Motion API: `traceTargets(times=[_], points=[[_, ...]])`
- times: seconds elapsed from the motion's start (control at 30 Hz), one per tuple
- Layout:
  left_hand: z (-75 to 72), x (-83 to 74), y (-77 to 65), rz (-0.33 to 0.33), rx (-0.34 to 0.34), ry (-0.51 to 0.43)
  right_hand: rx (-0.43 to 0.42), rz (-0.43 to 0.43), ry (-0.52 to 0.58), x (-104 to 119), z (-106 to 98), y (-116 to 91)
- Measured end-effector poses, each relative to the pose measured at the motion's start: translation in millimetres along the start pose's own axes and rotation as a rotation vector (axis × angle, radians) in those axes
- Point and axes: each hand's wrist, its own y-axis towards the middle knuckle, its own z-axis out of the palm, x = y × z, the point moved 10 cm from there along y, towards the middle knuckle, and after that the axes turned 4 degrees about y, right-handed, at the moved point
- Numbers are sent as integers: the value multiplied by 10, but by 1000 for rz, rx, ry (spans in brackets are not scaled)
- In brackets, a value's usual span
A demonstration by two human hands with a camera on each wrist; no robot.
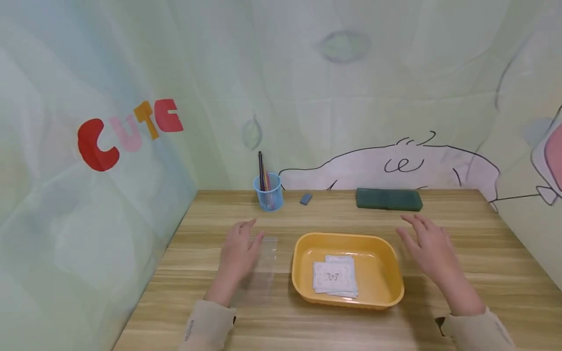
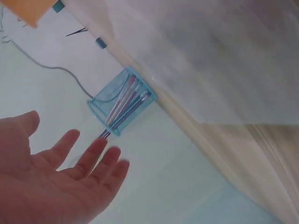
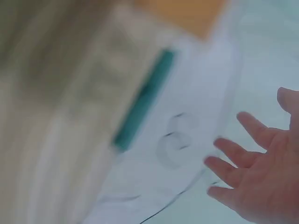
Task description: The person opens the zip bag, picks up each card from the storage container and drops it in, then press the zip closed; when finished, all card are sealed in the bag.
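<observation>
My left hand (image 1: 237,248) hovers over a clear plastic bag (image 1: 263,278) on the table, its fingers loosely spread and holding nothing. To the right of the yellow tray (image 1: 382,302), my right hand (image 1: 428,246) is held in the air, fingers apart, with nothing in it. Inside the tray, toward its left side, lies a small stack of pale cards (image 1: 333,277); the top one bears a butterfly print. Both wrist views show relaxed fingers on the left hand (image 2: 60,182) and the right hand (image 3: 261,172).
A blue mesh cup (image 1: 270,195) with pens and pencils stands at the back of the wooden table (image 1: 197,287). Beside it lies a small blue eraser (image 1: 306,199). A dark green case (image 1: 389,199) is at the back right. Printed curtains (image 1: 263,73) border the table.
</observation>
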Motion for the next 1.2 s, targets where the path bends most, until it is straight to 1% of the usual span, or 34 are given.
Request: traceTargets(times=[0.07,0.13,0.2,0.3,0.37,0.43,0.47,0.57,0.7,0.8,0.87,0.93,1.0,1.1,1.2], points=[[-72,78,-37,-36,5,-94,-1,-29,122,271,-43,-35],[-132,171,-78,-82,18,-127,50,-33,263,530,0,-81],[-187,256,-112,-121,20,-105,120,-24,389,771,104,-129],[-306,383,-165,-161,2,-6,251,7,572,1121,346,-175],[-352,450,-187,-182,-1,42,343,48,701,1314,534,-203],[-363,512,-208,-205,19,62,435,96,840,1485,746,-226],[-359,540,-222,-218,36,74,478,120,904,1565,859,-236],[-309,628,-275,-275,121,105,597,170,1035,1781,1226,-268],[-194,746,-348,-363,246,121,696,244,1144,2021,1721,-330],[-93,810,-357,-395,303,105,699,332,1198,2119,2040,-374],[-39,836,-357,-397,329,89,672,389,1199,2134,2211,-396],[1,851,-355,-393,346,67,623,435,1187,2116,2339,-402],[36,866,-362,-395,370,41,577,470,1183,2095,2425,-403],[71,890,-379,-403,398,17,522,488,1176,2072,2488,-405],[94,925,-396,-415,420,-14,504,488,1173,2084,2515,-406]])
